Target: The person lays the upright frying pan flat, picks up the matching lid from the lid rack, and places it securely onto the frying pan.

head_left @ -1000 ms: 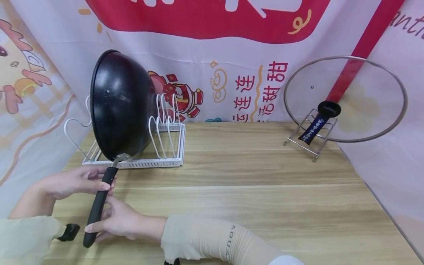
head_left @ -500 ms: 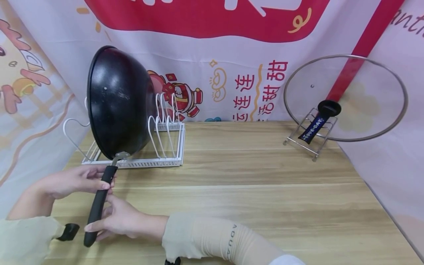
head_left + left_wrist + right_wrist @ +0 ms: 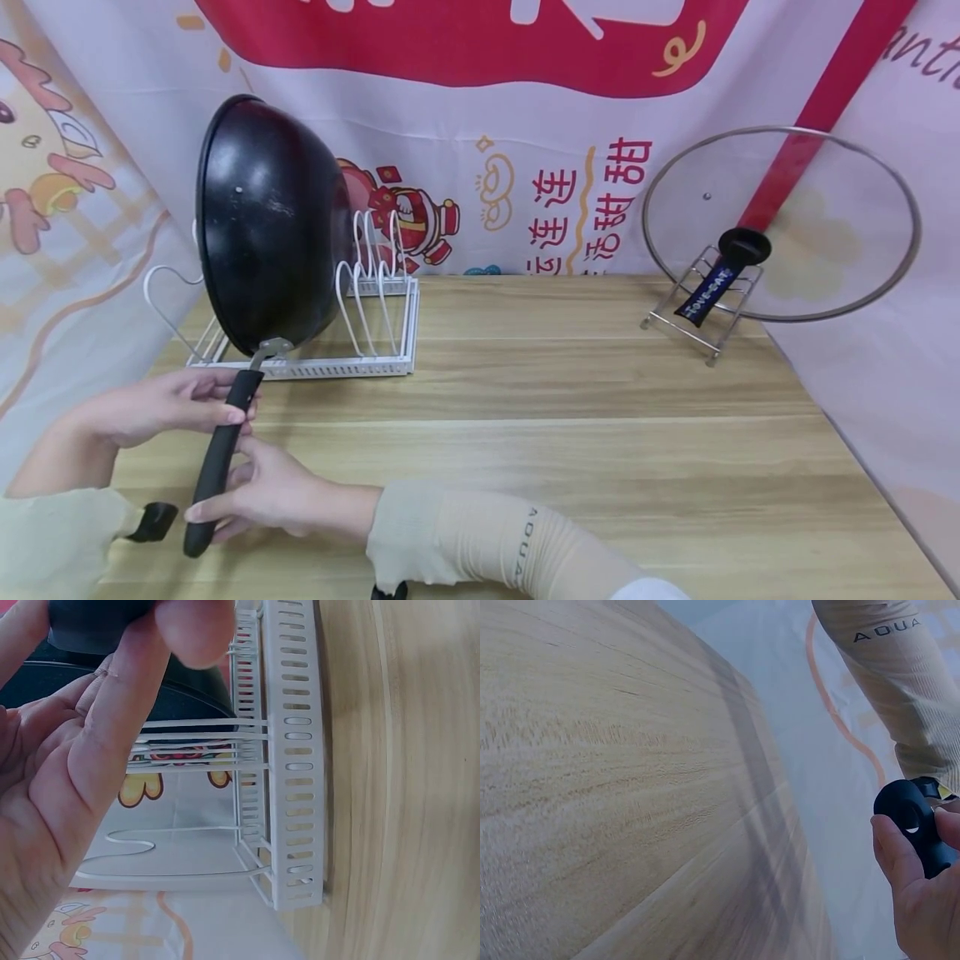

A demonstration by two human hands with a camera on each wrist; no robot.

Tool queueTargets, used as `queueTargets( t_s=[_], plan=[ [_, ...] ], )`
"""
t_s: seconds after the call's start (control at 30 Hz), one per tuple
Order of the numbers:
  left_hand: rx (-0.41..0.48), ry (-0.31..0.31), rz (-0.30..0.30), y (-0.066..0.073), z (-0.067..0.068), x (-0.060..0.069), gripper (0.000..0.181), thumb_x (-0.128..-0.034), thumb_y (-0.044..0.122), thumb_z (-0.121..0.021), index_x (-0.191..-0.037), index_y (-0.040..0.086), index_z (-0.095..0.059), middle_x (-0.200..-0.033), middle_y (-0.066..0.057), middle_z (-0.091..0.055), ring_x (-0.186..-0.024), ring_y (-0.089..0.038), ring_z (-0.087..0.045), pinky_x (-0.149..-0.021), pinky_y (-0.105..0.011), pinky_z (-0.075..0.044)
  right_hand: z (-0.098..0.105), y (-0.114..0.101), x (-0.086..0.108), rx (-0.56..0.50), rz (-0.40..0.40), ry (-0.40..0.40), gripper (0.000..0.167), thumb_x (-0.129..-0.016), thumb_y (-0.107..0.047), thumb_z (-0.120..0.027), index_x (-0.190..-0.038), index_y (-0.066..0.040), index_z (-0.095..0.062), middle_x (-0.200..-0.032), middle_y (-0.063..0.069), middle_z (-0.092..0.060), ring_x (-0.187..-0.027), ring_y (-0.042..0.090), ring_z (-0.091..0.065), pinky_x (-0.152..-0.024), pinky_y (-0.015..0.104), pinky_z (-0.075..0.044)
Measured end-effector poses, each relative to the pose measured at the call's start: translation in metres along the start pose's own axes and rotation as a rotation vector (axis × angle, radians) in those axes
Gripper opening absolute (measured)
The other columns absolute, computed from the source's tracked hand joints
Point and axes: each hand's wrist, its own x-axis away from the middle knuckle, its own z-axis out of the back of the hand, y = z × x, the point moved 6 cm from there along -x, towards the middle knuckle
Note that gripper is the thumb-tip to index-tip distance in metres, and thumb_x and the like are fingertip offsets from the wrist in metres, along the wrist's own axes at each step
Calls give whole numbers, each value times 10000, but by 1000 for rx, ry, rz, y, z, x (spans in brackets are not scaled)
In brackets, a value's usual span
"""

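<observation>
A black wok [image 3: 273, 225] stands on its side in the white wire rack [image 3: 352, 367], its bowl leaning over the rack's left part. Its black handle [image 3: 217, 467] points toward the front edge. The left hand [image 3: 176, 408] pinches the handle's upper part near the metal joint; in the left wrist view that hand [image 3: 82, 742] is close to the rack's slotted rail [image 3: 298, 772]. Lower down, the right hand [image 3: 262, 492] grips the handle near its end, and the right wrist view has its fingers [image 3: 900, 859] around the handle's holed tip [image 3: 911, 817].
At the right, a glass lid [image 3: 817, 225] with a black knob leans in a small metal stand [image 3: 686, 332]. Wire dividers [image 3: 375, 292] rise from the rack's right part. A printed cloth [image 3: 465, 117] hangs behind the wooden table [image 3: 562, 442].
The wok's rim has risen slightly and shifted a little left. Both hands have moved slightly left and up with the handle. The lid and its stand are unchanged.
</observation>
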Motion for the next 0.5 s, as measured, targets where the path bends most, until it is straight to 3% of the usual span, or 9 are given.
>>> queueTargets(
  t_s=[0.5],
  plan=[
    [-32,9,-17,9,1,4,311,-1019,-112,-451,-1257,40,-581,-1160,-53,-704,-1060,-152,-679,-891,-274,-567,-6,-8,6,-44,24,-27,577,-863,216,-662,-1211,-238,-584,-756,50,-649,-814,485,-716,-608,354,-620]
  ],
)
